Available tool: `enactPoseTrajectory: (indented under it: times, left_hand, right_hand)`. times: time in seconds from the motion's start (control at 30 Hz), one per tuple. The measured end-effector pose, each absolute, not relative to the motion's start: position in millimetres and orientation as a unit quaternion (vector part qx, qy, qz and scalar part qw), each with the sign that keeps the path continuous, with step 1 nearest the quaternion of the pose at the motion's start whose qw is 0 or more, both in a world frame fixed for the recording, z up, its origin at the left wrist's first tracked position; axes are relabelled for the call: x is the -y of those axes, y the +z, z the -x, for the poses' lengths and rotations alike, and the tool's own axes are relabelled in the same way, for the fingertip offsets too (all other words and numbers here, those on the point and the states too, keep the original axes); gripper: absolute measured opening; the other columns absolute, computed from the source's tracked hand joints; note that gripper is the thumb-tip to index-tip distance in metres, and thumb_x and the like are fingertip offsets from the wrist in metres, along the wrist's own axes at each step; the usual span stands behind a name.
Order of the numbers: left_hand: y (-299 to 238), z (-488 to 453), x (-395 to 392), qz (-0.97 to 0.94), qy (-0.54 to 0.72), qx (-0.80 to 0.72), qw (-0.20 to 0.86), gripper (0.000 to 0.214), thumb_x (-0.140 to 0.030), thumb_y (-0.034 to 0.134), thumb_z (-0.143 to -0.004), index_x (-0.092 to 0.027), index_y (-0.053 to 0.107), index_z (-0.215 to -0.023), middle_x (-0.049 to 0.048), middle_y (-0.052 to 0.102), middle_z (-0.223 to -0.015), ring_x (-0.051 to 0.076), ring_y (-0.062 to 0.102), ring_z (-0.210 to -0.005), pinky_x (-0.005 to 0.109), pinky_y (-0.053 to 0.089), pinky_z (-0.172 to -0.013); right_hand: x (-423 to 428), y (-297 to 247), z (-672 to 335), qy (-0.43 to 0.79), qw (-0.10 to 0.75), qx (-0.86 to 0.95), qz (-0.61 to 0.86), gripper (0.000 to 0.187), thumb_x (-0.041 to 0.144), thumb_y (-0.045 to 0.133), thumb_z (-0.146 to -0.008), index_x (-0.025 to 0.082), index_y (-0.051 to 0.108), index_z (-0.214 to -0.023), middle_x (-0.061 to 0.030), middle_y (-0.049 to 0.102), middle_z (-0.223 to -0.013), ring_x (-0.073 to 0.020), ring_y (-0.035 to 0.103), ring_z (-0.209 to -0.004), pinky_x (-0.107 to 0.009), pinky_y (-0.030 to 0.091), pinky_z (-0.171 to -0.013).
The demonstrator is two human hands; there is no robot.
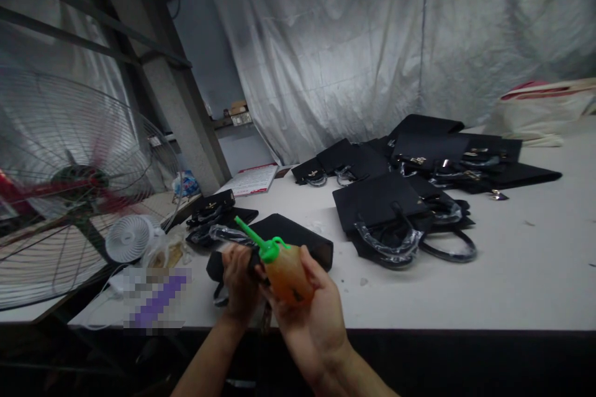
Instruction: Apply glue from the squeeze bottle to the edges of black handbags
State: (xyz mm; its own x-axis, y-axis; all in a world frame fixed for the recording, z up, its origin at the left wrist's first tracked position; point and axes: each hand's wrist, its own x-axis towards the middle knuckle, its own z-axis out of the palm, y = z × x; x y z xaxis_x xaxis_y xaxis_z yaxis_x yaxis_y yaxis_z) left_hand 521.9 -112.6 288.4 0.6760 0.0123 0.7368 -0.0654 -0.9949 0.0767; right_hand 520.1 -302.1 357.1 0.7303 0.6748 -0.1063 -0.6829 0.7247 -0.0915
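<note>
In my right hand is a squeeze bottle of amber liquid, its fingers wrapped round the body. The green cap and long spout tilt up to the left. Close beside it, my left hand is closed on part of a black handbag lying on the table. Which part of the bag it grips is hidden by the fingers. A handle wrapped in clear plastic shows behind that hand.
Several black handbags with plastic-wrapped handles lie on the white table. More bags sit at left, near a small white fan and a large caged fan. A cream cloth bag stands at far right.
</note>
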Motion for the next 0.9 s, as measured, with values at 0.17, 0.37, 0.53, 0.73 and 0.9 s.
enactPoseTrajectory:
  times: [0.17,0.37,0.53,0.73,0.9]
  left_hand:
    - [343,-527,102,-0.887,0.44,0.137,0.014,0.023,-0.026,0.048,-0.091,-0.022,0.059,-0.111,0.0125,0.065,-0.117,0.027,0.061,-0.116,0.043,0.052,-0.098]
    - [456,-560,88,-0.925,0.338,0.172,0.012,0.021,-0.018,0.046,-0.085,-0.015,0.063,-0.097,0.0078,0.067,-0.096,0.02,0.064,-0.091,0.03,0.051,-0.081]
    - [507,-593,119,-0.975,-0.028,0.211,0.063,0.022,-0.01,0.047,-0.074,-0.017,0.066,-0.081,-0.0021,0.061,-0.074,0.013,0.059,-0.073,0.021,0.045,-0.07]
    - [439,-638,169,-0.942,-0.264,0.189,0.081,0.018,-0.019,0.054,-0.079,-0.02,0.07,-0.087,-0.0021,0.065,-0.077,0.014,0.058,-0.072,0.023,0.046,-0.068]
    - [358,-661,182,-0.932,-0.292,0.208,0.053,0.022,-0.028,0.059,-0.081,-0.019,0.072,-0.096,0.0016,0.068,-0.079,0.017,0.058,-0.068,0.028,0.046,-0.066]
  right_hand:
    - [347,352,-539,0.389,0.914,0.005,0.111,0.03,0.042,0.066,-0.086,0.015,0.074,-0.096,-0.0135,0.075,-0.104,-0.0364,0.071,-0.098,-0.059,0.055,-0.085]
    - [419,316,-558,0.317,0.913,-0.155,0.203,0.025,0.034,0.078,-0.073,0.02,0.072,-0.094,-0.0135,0.075,-0.103,-0.0364,0.073,-0.093,-0.037,0.061,-0.058]
    - [457,291,-556,0.28,0.902,-0.269,0.187,0.022,0.026,0.073,-0.074,0.029,0.072,-0.096,-0.0055,0.077,-0.093,-0.0274,0.074,-0.074,-0.026,0.053,-0.04]
    - [470,286,-549,0.203,0.895,-0.295,0.267,0.022,0.024,0.072,-0.075,0.028,0.073,-0.096,-0.0062,0.076,-0.092,-0.026,0.073,-0.07,-0.026,0.055,-0.041]
    - [487,271,-553,0.092,0.893,-0.164,0.409,0.033,0.038,0.084,-0.066,0.026,0.074,-0.095,-0.0038,0.074,-0.091,-0.0196,0.067,-0.064,-0.022,0.05,-0.038]
